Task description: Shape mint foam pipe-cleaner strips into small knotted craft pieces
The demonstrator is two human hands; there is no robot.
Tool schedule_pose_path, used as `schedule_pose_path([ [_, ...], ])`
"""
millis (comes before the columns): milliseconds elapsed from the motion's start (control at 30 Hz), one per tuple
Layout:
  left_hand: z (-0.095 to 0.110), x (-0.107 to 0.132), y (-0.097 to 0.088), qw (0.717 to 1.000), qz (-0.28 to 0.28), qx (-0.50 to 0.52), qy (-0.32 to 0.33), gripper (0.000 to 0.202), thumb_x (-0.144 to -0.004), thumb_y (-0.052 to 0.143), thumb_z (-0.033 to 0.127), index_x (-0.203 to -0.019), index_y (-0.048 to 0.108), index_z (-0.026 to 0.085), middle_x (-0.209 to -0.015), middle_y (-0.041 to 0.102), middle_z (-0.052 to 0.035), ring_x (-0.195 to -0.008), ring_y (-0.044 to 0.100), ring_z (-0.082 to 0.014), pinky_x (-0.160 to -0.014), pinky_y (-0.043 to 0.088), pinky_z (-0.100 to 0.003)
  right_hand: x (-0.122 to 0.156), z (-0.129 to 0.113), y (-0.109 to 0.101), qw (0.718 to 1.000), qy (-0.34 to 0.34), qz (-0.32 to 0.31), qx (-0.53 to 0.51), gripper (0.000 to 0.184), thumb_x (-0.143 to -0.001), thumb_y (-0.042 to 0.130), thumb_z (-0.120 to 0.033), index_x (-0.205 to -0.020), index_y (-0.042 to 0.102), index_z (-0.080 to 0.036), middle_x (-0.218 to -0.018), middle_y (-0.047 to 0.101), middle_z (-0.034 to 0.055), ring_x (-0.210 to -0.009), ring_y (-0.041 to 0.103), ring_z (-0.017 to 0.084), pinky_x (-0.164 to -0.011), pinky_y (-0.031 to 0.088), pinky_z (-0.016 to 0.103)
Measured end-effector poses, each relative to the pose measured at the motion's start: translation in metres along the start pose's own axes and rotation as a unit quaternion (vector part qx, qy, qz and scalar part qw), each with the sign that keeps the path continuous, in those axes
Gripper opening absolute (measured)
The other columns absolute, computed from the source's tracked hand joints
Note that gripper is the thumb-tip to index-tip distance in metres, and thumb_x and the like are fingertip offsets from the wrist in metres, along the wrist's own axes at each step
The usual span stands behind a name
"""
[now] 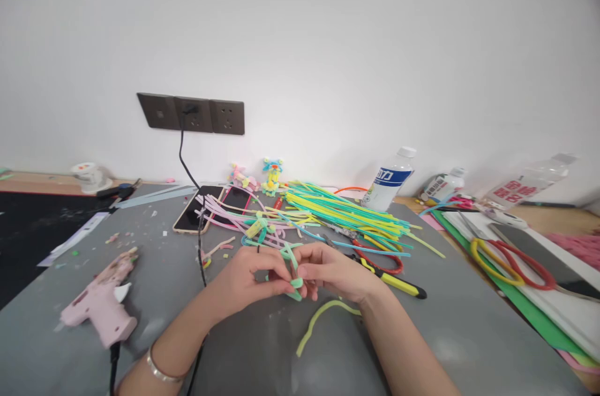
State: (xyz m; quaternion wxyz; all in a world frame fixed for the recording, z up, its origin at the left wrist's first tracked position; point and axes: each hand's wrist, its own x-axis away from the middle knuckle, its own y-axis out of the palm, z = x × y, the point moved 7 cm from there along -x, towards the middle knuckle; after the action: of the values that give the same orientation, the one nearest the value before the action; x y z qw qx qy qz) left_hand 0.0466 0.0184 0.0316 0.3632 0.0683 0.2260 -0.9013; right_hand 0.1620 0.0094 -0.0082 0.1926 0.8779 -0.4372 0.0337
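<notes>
Pinching grn strip (297, 283) — L hand (253, 277), R hand (335, 268) angled inward.

A green strip (297, 283) is pinched by left hand (255, 277) and right hand (332, 272); a glue gun (102, 308) is laid near left.

A mint-green fuzzy stem (297, 283) is held bent.

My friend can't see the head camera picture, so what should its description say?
A person's left hand and right hand hold a small green pipe cleaner shape over a gray table. Behind them lies a pile of yellow and green pipe cleaners; a pink glue gun lies to the left.
</notes>
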Motion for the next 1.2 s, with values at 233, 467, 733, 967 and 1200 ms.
schedule_pose_path([
  [233, 0.005, 0.002, 0.002, 0.999, -0.03, -0.01, 0.033, 0.009, -0.084, 0.071, 0.019, -0.079, 0.076, 0.015, -0.076, 0.069, -0.0028, -0.07, 0.063, -0.0116, -0.067, 0.046, -0.019, 0.0, 0.001, 0.002, 1.0, -0.006, -0.014, 0.014, 0.035, -0.069, 0.084, -0.042, -0.076, 0.066, -0.012, -0.065, 0.069, -0.0002, -0.048, 0.057, 0.004, -0.045, 0.045, 0.012],
  [467, -0.003, 0.0, 0.005, 0.999, -0.018, 0.044, -0.026, 0.009, -0.081, 0.074, 0.024, -0.077, 0.076, 0.016, -0.078, 0.071, -0.0034, -0.073, 0.064, -0.0136, -0.068, 0.046, -0.022, 0.0, 0.002, 0.006, 0.999, -0.001, -0.035, -0.007, 0.038, -0.068, 0.084, -0.042, -0.078, 0.061, -0.014, -0.064, 0.066, -0.0012, -0.047, 0.054, 0.005, -0.042, 0.043, 0.013],
  [733, -0.039, 0.003, -0.01, 0.942, 0.139, 0.251, -0.175, 0.027, -0.069, 0.083, 0.035, -0.084, 0.073, 0.014, -0.07, 0.066, -0.0003, -0.058, 0.055, -0.0099, -0.058, 0.045, -0.023, -0.005, -0.016, -0.004, 0.986, -0.152, 0.071, 0.004, 0.024, -0.076, 0.08, -0.034, -0.079, 0.065, -0.016, -0.068, 0.061, -0.0025, -0.054, 0.055, 0.008, -0.052, 0.047, 0.019],
  [967, -0.041, 0.005, -0.012, 0.908, 0.178, 0.308, -0.22, 0.034, -0.064, 0.086, 0.04, -0.078, 0.07, 0.013, -0.064, 0.063, 0.0005, -0.061, 0.056, -0.0104, -0.057, 0.046, -0.022, -0.007, -0.023, -0.004, 0.953, -0.254, 0.149, 0.074, 0.022, -0.078, 0.079, -0.036, -0.079, 0.065, -0.018, -0.08, 0.06, 0.0006, -0.065, 0.062, 0.013, -0.065, 0.053, 0.029],
  [1200, -0.041, 0.004, -0.01, 0.944, 0.128, 0.235, -0.192, 0.033, -0.074, 0.078, 0.042, -0.066, 0.068, 0.012, -0.061, 0.061, -0.0005, -0.05, 0.047, -0.0069, -0.048, 0.036, -0.021, -0.001, -0.03, -0.005, 0.921, -0.312, 0.173, 0.158, 0.015, -0.082, 0.075, -0.032, -0.077, 0.067, -0.02, -0.078, 0.061, 0.0014, -0.075, 0.059, 0.016, -0.069, 0.048, 0.029],
])
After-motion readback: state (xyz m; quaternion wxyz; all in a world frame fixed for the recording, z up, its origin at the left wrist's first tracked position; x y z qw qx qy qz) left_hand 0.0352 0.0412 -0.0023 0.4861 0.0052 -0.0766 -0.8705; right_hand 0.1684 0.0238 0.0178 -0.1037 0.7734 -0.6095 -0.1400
